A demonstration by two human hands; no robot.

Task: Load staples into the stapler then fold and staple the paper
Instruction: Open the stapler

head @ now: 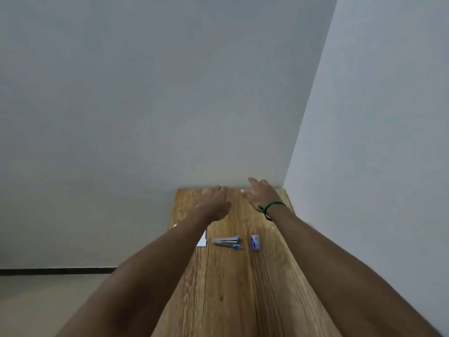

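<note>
A small metal stapler [227,242] with blue ends lies on its side in the middle of the wooden table [226,288]. To its right lies a small blue-and-white box of staples [255,242]. A white sheet of paper [202,239] lies to the stapler's left, mostly hidden under my left forearm. My left hand [215,203] hovers palm down beyond the stapler, near the table's far edge, holding nothing. My right hand [261,194], with a green band at the wrist, is stretched out beside it with fingers spread and empty.
The narrow table stands in a corner: a grey wall runs along its far end and another along its right side. Its left edge drops to the floor [48,300]. A small pale spot [242,190] sits near the far edge.
</note>
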